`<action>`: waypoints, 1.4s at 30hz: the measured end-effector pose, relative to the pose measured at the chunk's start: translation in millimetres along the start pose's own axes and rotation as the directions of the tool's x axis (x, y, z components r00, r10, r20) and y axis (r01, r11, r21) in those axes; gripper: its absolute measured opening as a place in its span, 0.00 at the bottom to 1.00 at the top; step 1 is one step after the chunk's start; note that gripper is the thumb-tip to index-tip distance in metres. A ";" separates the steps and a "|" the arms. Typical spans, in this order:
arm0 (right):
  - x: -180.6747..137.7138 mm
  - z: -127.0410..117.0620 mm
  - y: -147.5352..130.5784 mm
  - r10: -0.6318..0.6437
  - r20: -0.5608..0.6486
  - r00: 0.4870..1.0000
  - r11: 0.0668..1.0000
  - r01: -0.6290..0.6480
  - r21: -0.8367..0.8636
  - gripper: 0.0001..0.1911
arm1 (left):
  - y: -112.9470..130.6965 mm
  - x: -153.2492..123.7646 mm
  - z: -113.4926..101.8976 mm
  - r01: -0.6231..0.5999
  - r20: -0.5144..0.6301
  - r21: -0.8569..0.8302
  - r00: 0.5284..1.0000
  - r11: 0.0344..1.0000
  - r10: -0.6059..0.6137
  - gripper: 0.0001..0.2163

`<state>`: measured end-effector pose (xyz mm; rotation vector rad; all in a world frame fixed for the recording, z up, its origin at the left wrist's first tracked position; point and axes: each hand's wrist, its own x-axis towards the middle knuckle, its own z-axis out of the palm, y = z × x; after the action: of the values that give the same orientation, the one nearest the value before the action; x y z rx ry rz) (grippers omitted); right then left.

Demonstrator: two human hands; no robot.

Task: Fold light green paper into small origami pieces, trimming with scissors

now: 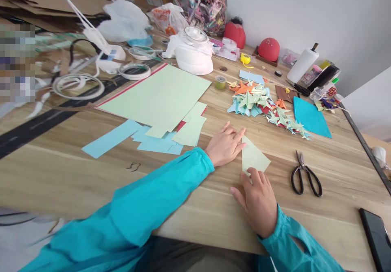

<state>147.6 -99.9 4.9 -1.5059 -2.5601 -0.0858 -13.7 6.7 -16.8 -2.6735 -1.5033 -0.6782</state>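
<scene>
A pale green piece of paper (254,156), folded into a triangle, lies flat on the wooden table between my hands. My left hand (225,144) rests at its upper left corner, fingers stretched out and a fingertip on the edge. At the lower left corner, my right hand (259,198) presses its bent fingertips down on the paper, with the thumb spread away. Neither hand grips anything. Black-handled scissors (302,175) lie to the right, their short blades pointing away from me. Behind the triangle spreads a pile of folded paper stars (255,98) in green, blue, orange and red.
Large green sheets (159,94) and blue paper strips (111,138) lie left of my hands. A turquoise sheet (311,117) sits back right, a phone (377,237) near the right edge. Rolls of tape (134,71), a white router (105,54) and bags stand farther back.
</scene>
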 end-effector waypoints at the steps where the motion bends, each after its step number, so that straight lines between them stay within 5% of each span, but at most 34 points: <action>1: -1.0 -1.3 0.2 -0.003 -0.002 1.000 1.000 0.003 0.009 0.19 | -0.1 -0.5 0.8 -0.003 -0.005 0.004 1.000 1.000 0.003 0.24; 6: 5.8 -14.4 13.4 -0.058 0.005 0.998 0.988 0.057 0.142 0.18 | 0.5 -1.1 0.8 -0.014 -0.009 0.026 1.000 1.000 0.014 0.23; 10: 24.6 -19.0 30.0 -0.048 -0.119 0.992 0.986 0.066 0.153 0.15 | 2.0 -1.2 -0.6 -0.022 -0.005 0.039 1.000 0.999 0.022 0.22; 21: 50.5 19.9 30.2 -0.050 -0.041 0.998 0.998 0.048 -0.048 0.18 | 20.1 -11.1 -6.4 -0.026 0.012 0.063 1.000 0.998 0.025 0.13; 28: 46.4 23.5 31.1 -0.034 -0.069 0.997 0.999 0.035 0.012 0.18 | 51.7 -22.4 -13.4 0.063 0.037 0.090 0.997 0.994 -0.067 0.19; 42: 44.0 19.8 31.1 -0.022 -0.019 1.000 0.996 0.023 0.086 0.15 | 42.5 -17.1 -6.9 0.020 0.065 0.122 0.998 0.992 -0.028 0.26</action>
<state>151.4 -44.1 -8.0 -1.4391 -2.5324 0.0073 10.6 -31.8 -8.0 -2.6164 -1.5402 -0.4863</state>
